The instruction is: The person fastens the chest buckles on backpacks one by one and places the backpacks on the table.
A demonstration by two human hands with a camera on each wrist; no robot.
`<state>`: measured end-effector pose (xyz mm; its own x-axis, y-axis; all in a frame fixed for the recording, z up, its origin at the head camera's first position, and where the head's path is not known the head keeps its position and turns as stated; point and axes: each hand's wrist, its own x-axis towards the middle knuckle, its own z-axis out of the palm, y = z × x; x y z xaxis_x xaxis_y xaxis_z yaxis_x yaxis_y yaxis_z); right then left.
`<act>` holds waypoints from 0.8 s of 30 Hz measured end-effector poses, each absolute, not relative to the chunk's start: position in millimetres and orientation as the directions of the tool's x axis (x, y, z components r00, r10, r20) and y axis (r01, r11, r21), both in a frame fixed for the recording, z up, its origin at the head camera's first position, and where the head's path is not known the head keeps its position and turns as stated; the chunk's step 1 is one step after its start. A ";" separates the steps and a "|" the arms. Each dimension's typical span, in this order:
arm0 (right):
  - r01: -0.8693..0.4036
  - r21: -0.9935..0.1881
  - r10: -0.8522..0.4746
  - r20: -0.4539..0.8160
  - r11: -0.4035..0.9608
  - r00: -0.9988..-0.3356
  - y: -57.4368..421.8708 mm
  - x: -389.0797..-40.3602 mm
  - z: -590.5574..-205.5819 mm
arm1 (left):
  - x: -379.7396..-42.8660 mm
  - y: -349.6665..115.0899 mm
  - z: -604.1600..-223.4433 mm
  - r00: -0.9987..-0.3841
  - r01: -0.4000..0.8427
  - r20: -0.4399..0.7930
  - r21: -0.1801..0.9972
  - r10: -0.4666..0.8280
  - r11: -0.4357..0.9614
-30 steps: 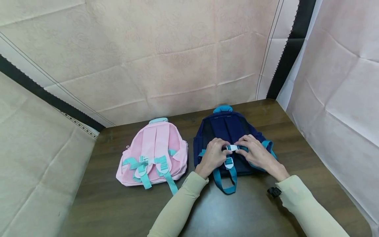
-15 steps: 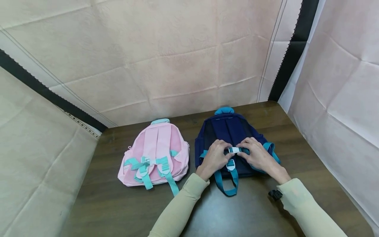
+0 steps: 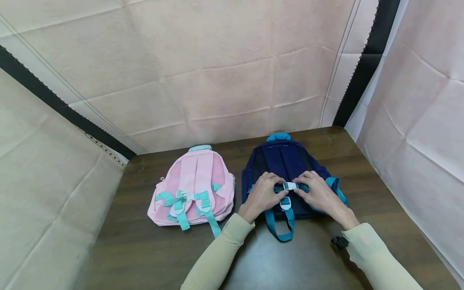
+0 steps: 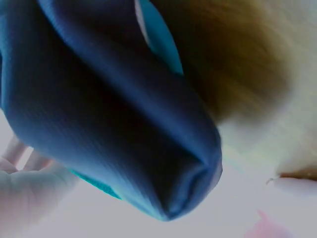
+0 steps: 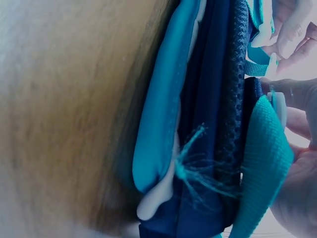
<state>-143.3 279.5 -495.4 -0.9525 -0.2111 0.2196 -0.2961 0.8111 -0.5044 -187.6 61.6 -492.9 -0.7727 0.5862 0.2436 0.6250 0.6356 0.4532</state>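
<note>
Brown tabletop (image 3: 145, 253), creased walls (image 3: 224, 86); left hand (image 3: 265, 193) and right hand (image 3: 317, 193), fingers round teal strap (image 3: 303, 187).

The buckled teal strap (image 3: 303, 187) (head view) is partly hidden by left grip (image 3: 265, 194) and right grip (image 3: 319, 193).

Soft, fairly even brightness fills the head view, which is mostly crisp. A pale sheen of glare spreads across the near middle of the counter (image 3: 266, 262), and a shadow falls beside the right sleeve (image 3: 378, 253). The fabric walls (image 3: 217, 68) lean outward, as through a wide lens. The left wrist view is hazy and soft, the navy backpack (image 4: 119, 109) dark against a washed-out lower edge. In the right wrist view, wood grain blurs, frayed threads (image 5: 198, 173) look sharper, and the right side glares.
</note>
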 end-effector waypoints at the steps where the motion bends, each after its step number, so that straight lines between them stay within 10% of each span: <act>1: -0.297 -0.503 -0.212 0.220 0.812 -0.952 279.4 -143.4 -495.5 | -187.1 60.4 -492.2 -0.774 0.624 0.243 0.454 0.585 0.637; 24: -0.322 -0.516 -0.217 0.254 0.794 -0.942 261.8 -137.1 -484.4 | -178.8 20.7 -475.0 -0.786 0.614 0.261 0.439 0.561 0.656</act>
